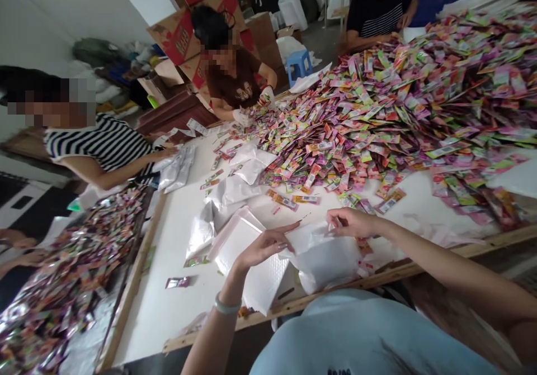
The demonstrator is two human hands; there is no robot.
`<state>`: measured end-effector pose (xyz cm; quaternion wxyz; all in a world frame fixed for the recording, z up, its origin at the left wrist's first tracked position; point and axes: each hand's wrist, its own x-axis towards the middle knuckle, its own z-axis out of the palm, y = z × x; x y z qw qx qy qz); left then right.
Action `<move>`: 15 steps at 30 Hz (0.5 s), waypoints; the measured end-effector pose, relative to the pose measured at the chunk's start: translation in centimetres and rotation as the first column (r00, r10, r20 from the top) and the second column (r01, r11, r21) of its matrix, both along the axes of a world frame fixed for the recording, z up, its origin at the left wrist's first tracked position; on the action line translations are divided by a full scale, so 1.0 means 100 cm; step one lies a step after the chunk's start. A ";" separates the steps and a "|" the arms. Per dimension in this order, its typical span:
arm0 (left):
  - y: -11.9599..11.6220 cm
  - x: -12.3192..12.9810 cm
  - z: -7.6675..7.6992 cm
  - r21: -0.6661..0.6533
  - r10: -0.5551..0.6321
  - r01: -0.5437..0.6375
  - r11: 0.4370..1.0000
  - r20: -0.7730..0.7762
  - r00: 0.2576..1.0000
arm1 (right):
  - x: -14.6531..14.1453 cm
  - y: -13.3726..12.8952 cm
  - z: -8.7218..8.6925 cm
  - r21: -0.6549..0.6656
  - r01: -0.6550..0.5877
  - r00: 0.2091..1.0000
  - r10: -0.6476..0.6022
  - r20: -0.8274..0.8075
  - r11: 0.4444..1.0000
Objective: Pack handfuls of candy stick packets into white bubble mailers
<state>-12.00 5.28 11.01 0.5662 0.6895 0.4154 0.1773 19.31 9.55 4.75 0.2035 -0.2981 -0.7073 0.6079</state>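
A filled white plastic bag [329, 257] sits in front of me at the table's near edge. At its upper left edge is my left hand [266, 245], index finger stretched out and the other fingers bent against the plastic. My right hand [352, 222] pinches the upper right edge of the same bag between thumb and fingers. Under and beside my left wrist lie flat white bubble mailers [262, 285]. Several small colourful sachets [390, 200] are scattered just beyond the bag.
A large heap of sachets [377, 118] covers the table's far right. Stuffed white bags [229, 196] lie left of centre. Wooden strips [134, 274] edge the white tabletop [146, 319]. Co-workers sit around, one in a striped shirt [100, 146]. Another sachet pile [71, 274] is at lower left.
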 end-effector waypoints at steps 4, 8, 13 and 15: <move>-0.006 0.017 -0.027 0.179 0.335 -0.321 0.930 -0.051 0.941 | -0.008 -0.012 -0.010 0.167 0.256 0.966 -0.258 -0.015 0.952; -0.005 0.028 -0.041 0.198 0.442 -0.451 0.870 0.088 0.893 | -0.012 -0.014 -0.003 0.040 0.353 0.922 -0.340 -0.184 0.935; 0.021 0.026 -0.019 0.160 0.558 -0.609 0.777 0.275 0.783 | -0.012 0.017 0.037 -0.016 0.333 0.896 -0.321 -0.306 0.943; 0.032 0.004 0.000 0.233 0.622 -0.693 0.682 0.312 0.718 | 0.003 0.030 0.048 0.067 0.330 0.915 -0.301 -0.270 0.942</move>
